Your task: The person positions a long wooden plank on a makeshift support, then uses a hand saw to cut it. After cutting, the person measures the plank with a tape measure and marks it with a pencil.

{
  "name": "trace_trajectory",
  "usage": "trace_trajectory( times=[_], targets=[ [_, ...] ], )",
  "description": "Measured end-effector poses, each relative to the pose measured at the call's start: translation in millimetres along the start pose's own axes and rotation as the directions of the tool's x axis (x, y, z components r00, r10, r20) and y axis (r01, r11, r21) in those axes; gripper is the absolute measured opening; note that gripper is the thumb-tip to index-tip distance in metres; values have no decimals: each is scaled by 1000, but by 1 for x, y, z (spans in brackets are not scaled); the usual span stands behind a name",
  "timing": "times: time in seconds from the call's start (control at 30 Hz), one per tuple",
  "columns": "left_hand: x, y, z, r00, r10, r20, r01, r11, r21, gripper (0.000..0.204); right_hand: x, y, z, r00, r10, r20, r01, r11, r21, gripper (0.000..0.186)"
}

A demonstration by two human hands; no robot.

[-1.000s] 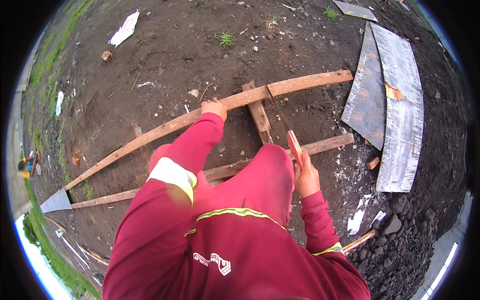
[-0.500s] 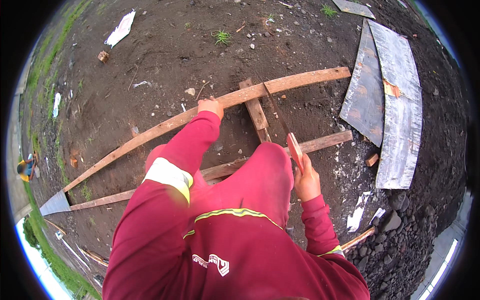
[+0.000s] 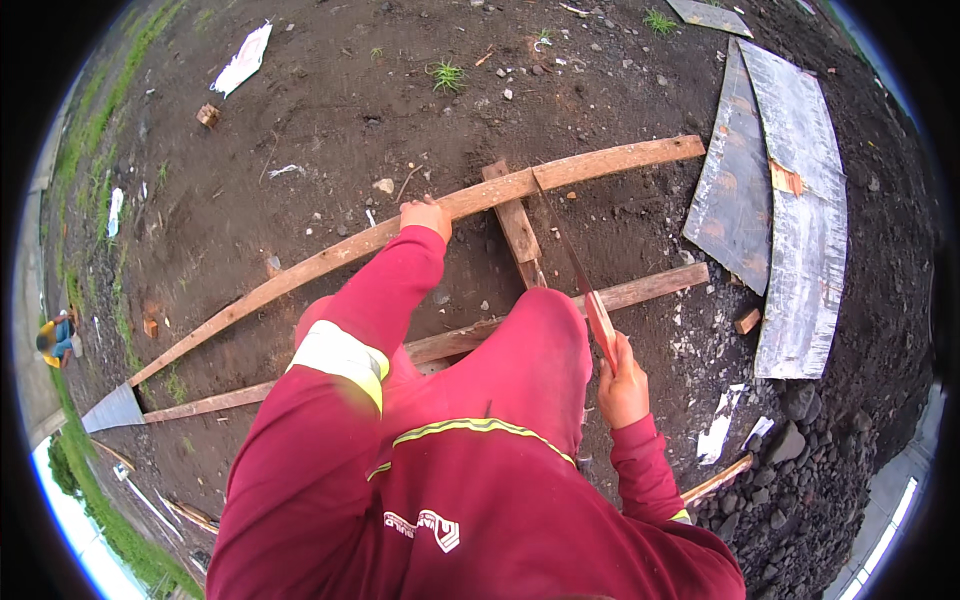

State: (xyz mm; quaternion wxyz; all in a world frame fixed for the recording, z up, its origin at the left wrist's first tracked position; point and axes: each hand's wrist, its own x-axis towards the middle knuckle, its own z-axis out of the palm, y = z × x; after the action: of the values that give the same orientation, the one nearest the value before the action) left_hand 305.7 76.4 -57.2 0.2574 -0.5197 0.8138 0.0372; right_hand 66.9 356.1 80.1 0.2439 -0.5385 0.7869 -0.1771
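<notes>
My left hand (image 3: 426, 216) is closed over a long narrow wooden board (image 3: 605, 162), pressing it down. The board crosses a short wooden block (image 3: 516, 228) just right of that hand. In my right hand (image 3: 622, 388) is the orange-brown handle of a handsaw (image 3: 598, 318), fingers wrapped round it. The dark blade slants up and left, its far end at the board's edge to the right of the block. A second long board (image 3: 650, 288) lies nearer, passing beneath my leg.
Two grey weathered sheets (image 3: 803, 220) lie overlapped at the right, beside a small wood offcut (image 3: 747, 321). Dark stones (image 3: 785, 443) are heaped at the lower right. A grey metal piece (image 3: 112, 410) lies at the boards' left ends. Another person (image 3: 58, 338) is far left.
My right hand has drawn the saw back toward me and slightly right, so less blade reaches past the board. My left hand still grips the board.
</notes>
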Motion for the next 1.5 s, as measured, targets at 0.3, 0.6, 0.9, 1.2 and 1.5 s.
trace_trajectory(
  times=[0.3, 0.6, 0.9, 1.2, 1.5],
  targets=[
    [-1, -2, -6, 999, -27, -21, 26, 997, -66, 42, 109, -9, 61, 991, -92, -100, 102, 989, 103, 37],
    [0, 0, 6, 997, 5, -77, -1, 999, 51, 44, 54, -8, 22, 1000, -13, 9, 13, 1000, 5, 44],
    [2, -2, -7, 998, -10, 67, 14, 998, -68, 44, 58, -3, 33, 999, -34, -14, 35, 998, 45, 44],
    [0, 0, 1, 999, -27, -25, 27, 999, -31, 38, 106, -14, 54, 1000, -15, -5, 15, 1000, 4, 41],
    [1, -3, -15, 998, 1, 69, 4, 997, -81, 41, 16, -2, 3, 999, -51, -2, 51, 996, 76, 46]
  ],
)
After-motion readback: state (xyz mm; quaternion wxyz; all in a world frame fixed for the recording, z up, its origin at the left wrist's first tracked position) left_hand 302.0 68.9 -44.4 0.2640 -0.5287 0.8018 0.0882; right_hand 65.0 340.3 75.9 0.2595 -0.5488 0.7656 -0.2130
